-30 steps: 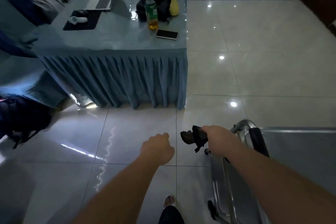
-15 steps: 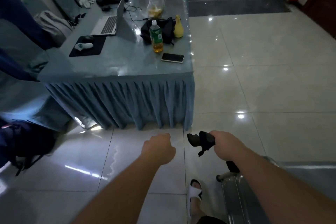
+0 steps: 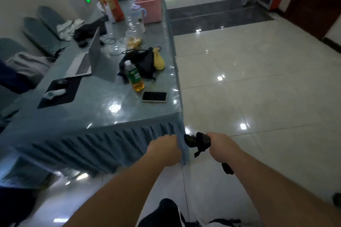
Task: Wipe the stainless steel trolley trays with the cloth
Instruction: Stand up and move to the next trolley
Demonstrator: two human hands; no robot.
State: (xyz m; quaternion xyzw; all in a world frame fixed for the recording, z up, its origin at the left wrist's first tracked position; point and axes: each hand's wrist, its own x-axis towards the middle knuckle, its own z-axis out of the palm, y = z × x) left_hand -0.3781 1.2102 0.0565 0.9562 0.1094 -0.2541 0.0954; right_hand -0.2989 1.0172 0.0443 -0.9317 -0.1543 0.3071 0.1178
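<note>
A glossy pale tiled floor is being shown, with a long table draped in pleated blue-grey cloth at 10 o'clock. A green-labelled plastic bottle of amber liquid and a dark flat phone are being carried on it. A dark, crumpled cloth is being gripped in the curled right hand, bunching out at its 9 o'clock and trailing below at 6 o'clock. The left hand is being held fisted, empty, against the table skirt's corner.
</note>
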